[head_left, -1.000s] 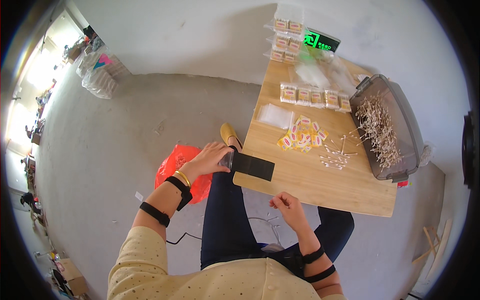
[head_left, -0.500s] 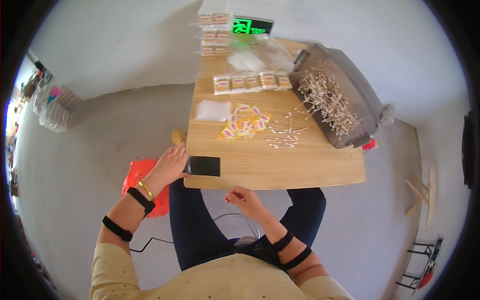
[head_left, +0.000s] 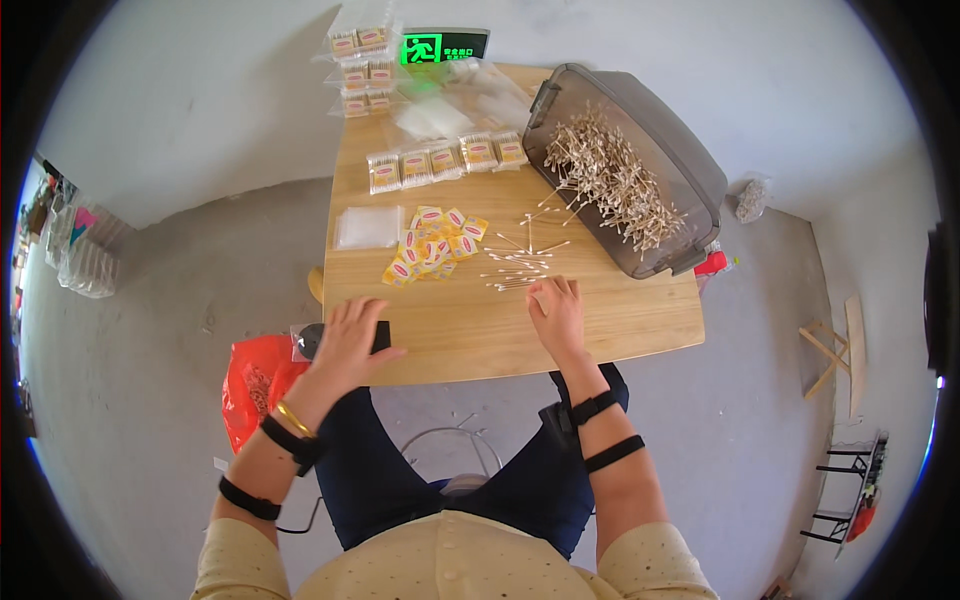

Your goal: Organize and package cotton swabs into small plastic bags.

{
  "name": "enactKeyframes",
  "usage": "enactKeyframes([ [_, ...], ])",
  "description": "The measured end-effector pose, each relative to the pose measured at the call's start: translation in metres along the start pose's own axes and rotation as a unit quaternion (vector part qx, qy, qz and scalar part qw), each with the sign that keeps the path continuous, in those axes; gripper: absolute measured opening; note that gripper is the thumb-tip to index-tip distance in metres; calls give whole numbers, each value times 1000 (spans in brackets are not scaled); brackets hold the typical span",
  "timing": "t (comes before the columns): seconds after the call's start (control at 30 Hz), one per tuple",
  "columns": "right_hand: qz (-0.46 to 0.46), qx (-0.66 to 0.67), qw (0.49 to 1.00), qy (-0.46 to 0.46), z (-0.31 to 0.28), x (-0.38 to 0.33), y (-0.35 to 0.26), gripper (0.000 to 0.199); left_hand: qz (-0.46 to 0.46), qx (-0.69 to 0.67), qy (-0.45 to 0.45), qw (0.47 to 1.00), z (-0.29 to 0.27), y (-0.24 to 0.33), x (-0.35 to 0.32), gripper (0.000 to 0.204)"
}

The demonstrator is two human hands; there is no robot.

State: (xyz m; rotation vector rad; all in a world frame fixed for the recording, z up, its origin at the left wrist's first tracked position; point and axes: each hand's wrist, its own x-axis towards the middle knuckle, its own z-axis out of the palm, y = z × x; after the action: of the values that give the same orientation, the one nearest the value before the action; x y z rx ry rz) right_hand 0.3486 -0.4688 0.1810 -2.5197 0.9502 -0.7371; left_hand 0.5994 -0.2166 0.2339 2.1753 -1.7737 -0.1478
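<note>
My left hand (head_left: 348, 342) is over the table's front left corner, thumb spread from its stretched fingers. Partly hidden beneath it lies a flat black piece (head_left: 381, 337). My right hand (head_left: 560, 318) is at the near side of a small group of loose cotton swabs (head_left: 515, 268). Its fingers are curled in, and anything between them is hidden. Left of the swabs lies a heap of small yellow and white printed cards (head_left: 430, 246). A stack of clear plastic bags (head_left: 368, 228) sits beside the cards.
A grey plastic bin (head_left: 690, 165) full of cotton swabs (head_left: 615, 180) lies tilted at the table's right. Filled swab packs (head_left: 415, 168) line up behind the cards, with more packs stacked (head_left: 365, 75) at the back left. A red bag (head_left: 250, 390) is on the floor at left.
My right hand has moved forward from the table's front edge to the swabs. My left hand has come off the black piece's end and spread its fingers. The view has shifted.
</note>
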Motion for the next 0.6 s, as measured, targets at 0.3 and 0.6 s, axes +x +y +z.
enactKeyframes([
  [0.3,-21,9,999,-49,16,22,11,14,-24,-213,69,974,87,93,61,62],
  [0.6,-29,40,998,-27,13,16,7,12,-11,-86,29,996,109,109,96,68],
])
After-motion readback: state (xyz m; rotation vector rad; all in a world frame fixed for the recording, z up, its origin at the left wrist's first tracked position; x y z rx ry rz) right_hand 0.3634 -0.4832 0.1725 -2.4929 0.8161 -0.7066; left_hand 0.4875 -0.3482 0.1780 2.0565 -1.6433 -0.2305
